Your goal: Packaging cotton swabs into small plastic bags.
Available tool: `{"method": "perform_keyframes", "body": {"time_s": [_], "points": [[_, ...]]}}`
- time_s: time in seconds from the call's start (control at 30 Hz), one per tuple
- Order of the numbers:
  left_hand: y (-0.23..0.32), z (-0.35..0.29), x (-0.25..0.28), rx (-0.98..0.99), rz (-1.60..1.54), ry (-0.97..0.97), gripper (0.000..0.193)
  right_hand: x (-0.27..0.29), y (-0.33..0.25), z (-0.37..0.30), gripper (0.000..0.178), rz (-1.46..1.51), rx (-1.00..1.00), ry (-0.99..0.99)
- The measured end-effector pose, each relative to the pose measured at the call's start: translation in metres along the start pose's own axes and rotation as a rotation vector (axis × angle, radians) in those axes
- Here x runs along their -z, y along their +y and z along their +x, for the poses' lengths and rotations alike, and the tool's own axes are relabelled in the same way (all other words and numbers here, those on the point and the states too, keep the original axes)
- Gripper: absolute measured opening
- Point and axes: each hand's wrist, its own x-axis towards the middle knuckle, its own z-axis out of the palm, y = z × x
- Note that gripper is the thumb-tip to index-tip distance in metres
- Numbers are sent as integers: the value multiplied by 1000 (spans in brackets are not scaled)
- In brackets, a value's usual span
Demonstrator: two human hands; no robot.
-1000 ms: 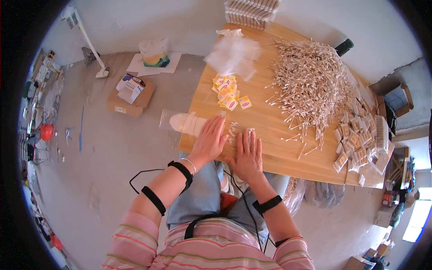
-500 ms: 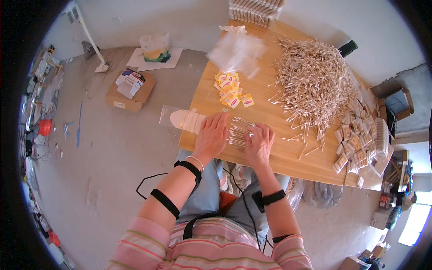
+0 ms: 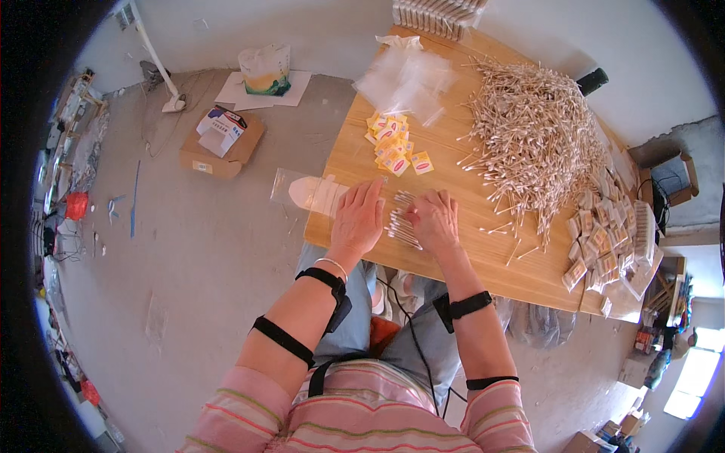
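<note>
A small row of cotton swabs (image 3: pixel 401 229) lies on the wooden table between my two hands. My right hand (image 3: pixel 436 223) is bent over the right side of this row, its fingers curled down on some of the swabs and hiding their ends. To the left of the row, my left hand (image 3: pixel 358 220) lies flat with its fingers stretched out. It rests on the right end of a clear plastic bag (image 3: pixel 281 186), which sticks out past the table's left edge. A pale, round-ended insert (image 3: pixel 312 194) shows inside the bag.
Beyond my hands lie yellow-and-white cards (image 3: pixel 393 143) and a stack of clear bags (image 3: pixel 404 81). A large heap of loose cotton swabs (image 3: pixel 532 140) spreads to the right, with packed bundles (image 3: pixel 604 238) nearer the right edge. A cardboard box (image 3: pixel 219 155) sits on the floor.
My right hand has moved a little farther from me along the row of swabs, its fingers more curled. The left hand stays flat in about the same place. The view has shifted slightly.
</note>
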Motion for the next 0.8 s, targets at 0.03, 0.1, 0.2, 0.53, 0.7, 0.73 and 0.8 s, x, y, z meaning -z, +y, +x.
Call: {"method": "perform_keyframes", "body": {"time_s": [0.03,0.1,0.2,0.53,0.7,0.73,0.8], "points": [[1,0,0,1,-1,-6,40,0,0,2,8,-72,40,-6],[2,0,0,-3,-1,-7,41,0,0,3,9,-144,75,-16],[0,0,0,-7,27,10,41,5,-5,6,8,-187,131,-37],[0,0,0,12,-42,-49,41,19,23,4,12,292,55,48],[-2,-2,0,-29,-41,13,41,23,28,-4,14,515,-115,176],[-2,-1,0,-31,-45,13,41,21,33,-9,14,390,-70,184],[-1,-1,0,-33,-44,15,42,13,39,-20,14,263,-26,192]]}}
